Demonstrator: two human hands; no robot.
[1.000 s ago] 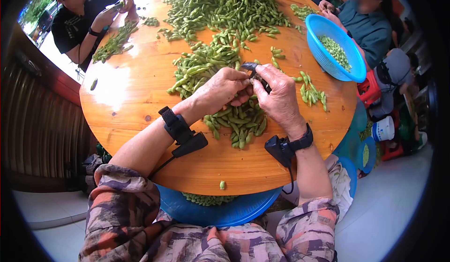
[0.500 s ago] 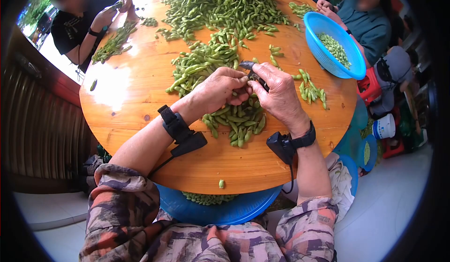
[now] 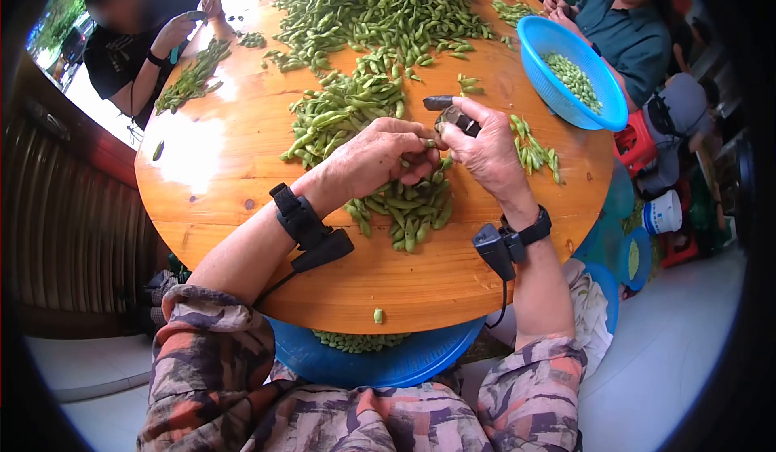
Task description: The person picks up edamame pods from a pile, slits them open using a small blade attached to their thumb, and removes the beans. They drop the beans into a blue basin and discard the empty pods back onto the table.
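Above the near pile of green soybean pods [image 3: 408, 210], my left hand [image 3: 380, 155] is closed, thumb and fingers pinched on a soybean pod [image 3: 429, 142] that is mostly hidden. Close beside it, my right hand [image 3: 489, 149] curls round a small dark tool with a shiny part [image 3: 457, 119]; its exact kind is not clear. A dark pointed piece [image 3: 439, 103] shows at the right index fingertip. More pods [image 3: 343, 113] lie just beyond my left hand. A single bean [image 3: 378, 315] rests near the table's front edge.
A large heap of pods [image 3: 376, 8] covers the far part of the wooden table [image 3: 234, 242]. At the right stands a blue basket of shelled beans [image 3: 529, 56]. A blue basin [image 3: 404, 367] sits below the front edge. Two people [image 3: 121, 40] [image 3: 626, 40] work across the table.
My right hand has moved slightly up and right, away from the left, showing more of the dark tool. My left hand stays nearly in place. The view has shifted a little.
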